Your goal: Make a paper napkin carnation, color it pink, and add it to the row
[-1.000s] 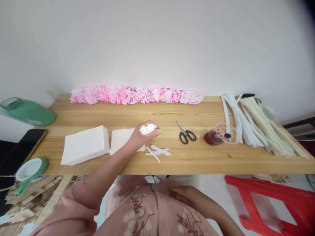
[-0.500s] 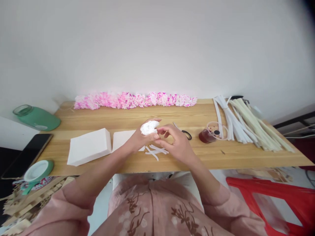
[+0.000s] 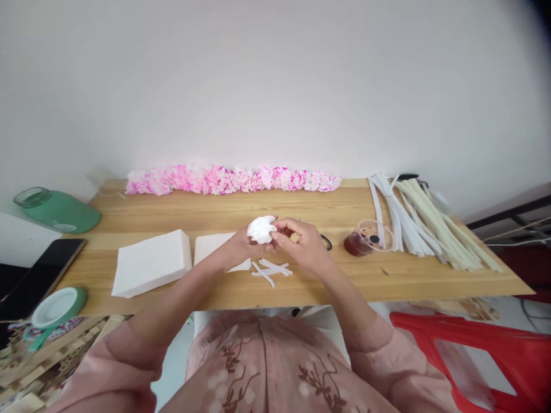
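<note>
A ruffled white paper flower (image 3: pixel 260 230) is held up over the middle of the wooden table (image 3: pixel 206 209). My left hand (image 3: pixel 241 246) closes round it from below and the left. The thumb and fingers of my right hand (image 3: pixel 301 241) pinch the flower's right edge. Short white strips (image 3: pixel 271 269) lie loosely crossed on the wood just below my hands. A flat white paper sheet (image 3: pixel 210 246) is partly covered by my left wrist. Beside it sits a thick stack of white paper (image 3: pixel 152 261). Scissors (image 3: pixel 327 242) show only a black handle behind my right hand.
Pink-and-white paper flowers (image 3: pixel 232 179) run along the wall. On the right lie a cup of dark red liquid (image 3: pixel 358 244), white strips (image 3: pixel 404 218) and cream strips (image 3: pixel 443 223). Leftward are a green jar (image 3: pixel 64 211), a phone (image 3: pixel 43 275) and a green-rimmed white dish (image 3: pixel 55 307).
The flower has turned so its ruffled face shows more, and the right fingers now pinch its edge. The view has shifted slightly.
</note>
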Motion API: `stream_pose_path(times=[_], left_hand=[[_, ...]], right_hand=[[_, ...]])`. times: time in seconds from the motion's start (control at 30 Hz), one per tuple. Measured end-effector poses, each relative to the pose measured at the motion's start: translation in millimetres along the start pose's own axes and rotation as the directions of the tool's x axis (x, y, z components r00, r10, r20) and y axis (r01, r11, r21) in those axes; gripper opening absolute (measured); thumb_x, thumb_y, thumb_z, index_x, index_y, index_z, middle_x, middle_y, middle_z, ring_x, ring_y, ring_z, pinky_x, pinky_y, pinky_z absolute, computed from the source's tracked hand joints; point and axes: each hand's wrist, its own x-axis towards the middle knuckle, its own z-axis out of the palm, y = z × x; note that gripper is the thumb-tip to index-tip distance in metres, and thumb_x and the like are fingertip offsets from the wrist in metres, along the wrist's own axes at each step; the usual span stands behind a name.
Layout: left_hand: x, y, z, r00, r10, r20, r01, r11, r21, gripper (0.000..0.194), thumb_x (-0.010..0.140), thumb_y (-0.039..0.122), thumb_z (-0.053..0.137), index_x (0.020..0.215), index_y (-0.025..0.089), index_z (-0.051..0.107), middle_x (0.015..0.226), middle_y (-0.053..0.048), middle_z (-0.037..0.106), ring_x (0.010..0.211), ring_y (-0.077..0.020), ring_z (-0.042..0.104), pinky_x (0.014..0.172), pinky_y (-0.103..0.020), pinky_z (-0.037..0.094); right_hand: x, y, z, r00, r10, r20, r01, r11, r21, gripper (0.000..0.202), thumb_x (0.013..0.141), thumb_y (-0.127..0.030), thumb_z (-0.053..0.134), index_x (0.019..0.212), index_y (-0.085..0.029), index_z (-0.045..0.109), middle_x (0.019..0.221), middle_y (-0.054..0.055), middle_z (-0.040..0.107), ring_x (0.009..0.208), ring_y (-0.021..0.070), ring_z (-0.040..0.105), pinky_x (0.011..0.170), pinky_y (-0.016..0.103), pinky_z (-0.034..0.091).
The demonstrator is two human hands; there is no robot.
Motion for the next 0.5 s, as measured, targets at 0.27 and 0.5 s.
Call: stream_pose_path(times=[0.27,0.5], left_hand=[[13.8,1.6,-0.4,0.982,0.119,-0.146,-0.124,0.992,-0.027,0.045,0.075,0.037,0.075,0.110,0.013,0.061,0.088,-0.008,0.074,0.074,-0.0197,0.070,0.079,-0.034,0.054],[19.0,-7.1,1.0,0.962,0.165,-0.220,-0.186,0.979,-0.081,0.058,0.072,0.039,0.079,0.118,0.014,0.054,0.090,-0.008,0.076,0.085,-0.0233,0.073,0.078,-0.032,0.054]], right_hand=[[-4.0,12.2,2.1,0.983,-0.010,-0.182,0.014,1.000,0.018,0.052,0.082,-0.033,0.069,0.131,-0.023,0.055,0.110,0.005,0.070,0.089,0.0163,0.064,0.076,0.030,0.052],[2.4,11.1,21.9,0.952,-0.137,-0.273,0.067,0.965,-0.253,0.059,0.083,-0.032,0.069,0.137,-0.023,0.049,0.109,0.008,0.068,0.088,0.0192,0.064,0.073,0.034,0.054]])
